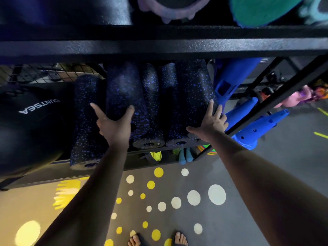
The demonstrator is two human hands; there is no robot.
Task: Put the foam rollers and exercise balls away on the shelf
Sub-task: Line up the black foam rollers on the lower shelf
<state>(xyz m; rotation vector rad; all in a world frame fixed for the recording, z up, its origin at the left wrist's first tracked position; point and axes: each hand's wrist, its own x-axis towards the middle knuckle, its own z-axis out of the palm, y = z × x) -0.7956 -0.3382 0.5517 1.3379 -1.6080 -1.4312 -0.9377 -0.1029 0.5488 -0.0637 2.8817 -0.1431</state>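
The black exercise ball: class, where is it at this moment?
In the head view the black exercise ball sits at the far left of the middle shelf, right beside the leftmost speckled foam roller.

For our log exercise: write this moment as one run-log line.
left hand: gripping upper foam roller | right hand: flat on right foam roller | shelf: rollers lying side by side

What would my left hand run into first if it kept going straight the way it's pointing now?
The left hand already cups the near end of a speckled foam roller lying on top of the stack. Straight on, it would push that roller deeper into the shelf; depth behind it is unclear.
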